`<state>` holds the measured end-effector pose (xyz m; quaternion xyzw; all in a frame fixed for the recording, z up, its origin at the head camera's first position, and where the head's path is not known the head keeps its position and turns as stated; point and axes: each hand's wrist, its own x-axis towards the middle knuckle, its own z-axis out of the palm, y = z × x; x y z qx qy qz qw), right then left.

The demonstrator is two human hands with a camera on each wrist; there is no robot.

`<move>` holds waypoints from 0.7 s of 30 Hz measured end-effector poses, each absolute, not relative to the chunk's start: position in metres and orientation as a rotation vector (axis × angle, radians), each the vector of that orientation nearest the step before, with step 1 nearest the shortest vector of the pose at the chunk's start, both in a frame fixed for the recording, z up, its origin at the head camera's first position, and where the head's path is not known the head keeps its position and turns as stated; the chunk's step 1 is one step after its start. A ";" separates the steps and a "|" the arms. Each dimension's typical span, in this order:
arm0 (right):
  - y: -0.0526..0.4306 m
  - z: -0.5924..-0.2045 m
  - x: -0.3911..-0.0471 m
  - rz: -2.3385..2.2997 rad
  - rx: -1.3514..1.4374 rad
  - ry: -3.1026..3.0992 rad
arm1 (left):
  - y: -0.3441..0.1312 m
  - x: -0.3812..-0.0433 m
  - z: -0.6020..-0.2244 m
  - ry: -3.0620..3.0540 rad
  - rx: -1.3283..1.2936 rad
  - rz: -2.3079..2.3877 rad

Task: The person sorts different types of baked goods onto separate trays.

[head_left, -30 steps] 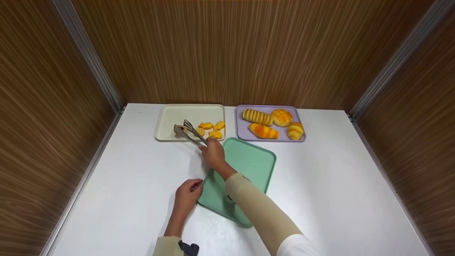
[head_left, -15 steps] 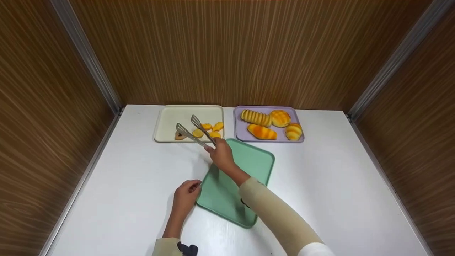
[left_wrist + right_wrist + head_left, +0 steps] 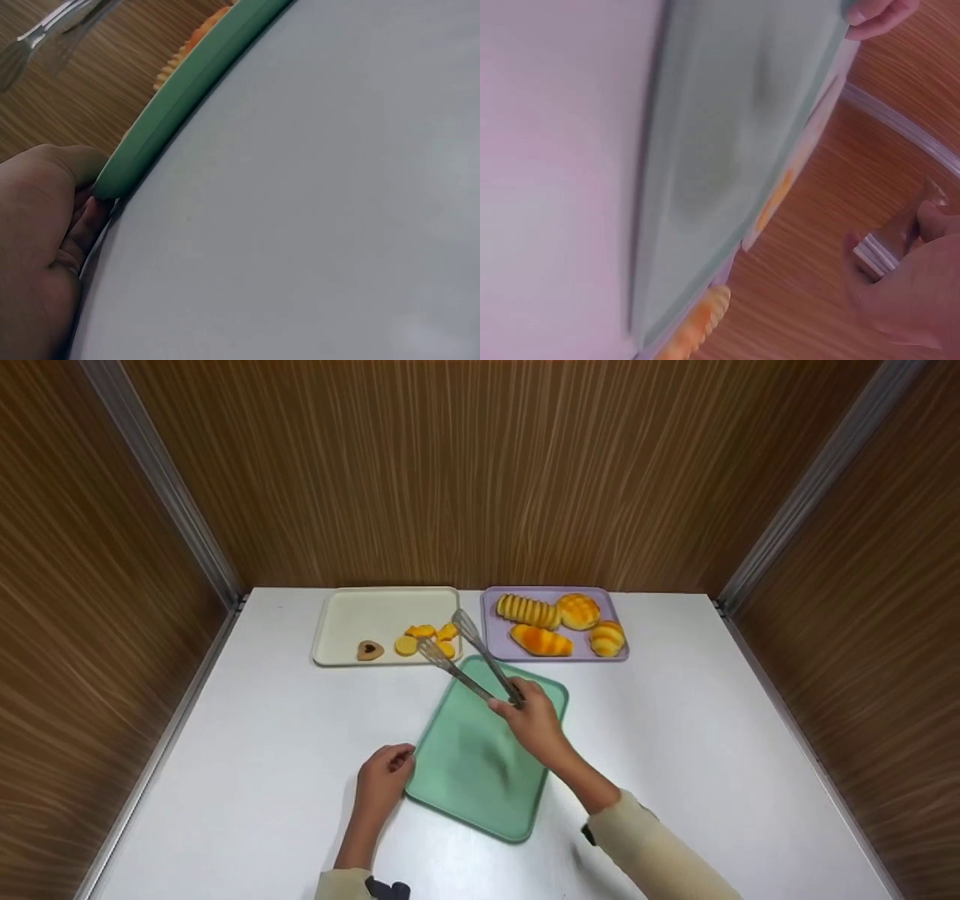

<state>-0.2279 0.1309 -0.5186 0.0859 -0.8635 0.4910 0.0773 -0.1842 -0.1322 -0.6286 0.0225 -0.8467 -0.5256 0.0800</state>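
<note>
My right hand (image 3: 536,724) holds metal tongs (image 3: 471,682), their arms spread with nothing between the slotted ends. The tongs hang over the upper part of a green tray (image 3: 465,780), their tips overlapping the cream tray's near right corner in the head view. In the right wrist view, fingers wrap the tongs' handle (image 3: 877,255). My left hand (image 3: 382,784) grips the green tray's left edge near its lower corner, fingers curled. The left wrist view shows thumb and fingers at the tray's rim (image 3: 169,112). No food lies on the visible part of the green tray.
At the back left, a cream tray (image 3: 360,615) bears a heart-shaped cookie (image 3: 363,653), a round yellow cookie (image 3: 406,646) and several orange pieces (image 3: 424,631). Beside it, a lilac tray (image 3: 501,645) carries several breads (image 3: 577,612). Wood-grain walls (image 3: 465,472) enclose the white table (image 3: 675,720).
My right hand has drawn the tongs back and right, from the heart-shaped cookie to above the green tray. The cookie stays on the cream tray. My left hand keeps its place at the edge.
</note>
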 end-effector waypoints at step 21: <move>0.280 -0.538 -0.145 1.240 -0.243 -2.625 | -0.133 -0.186 -0.628 -2.527 0.040 -1.582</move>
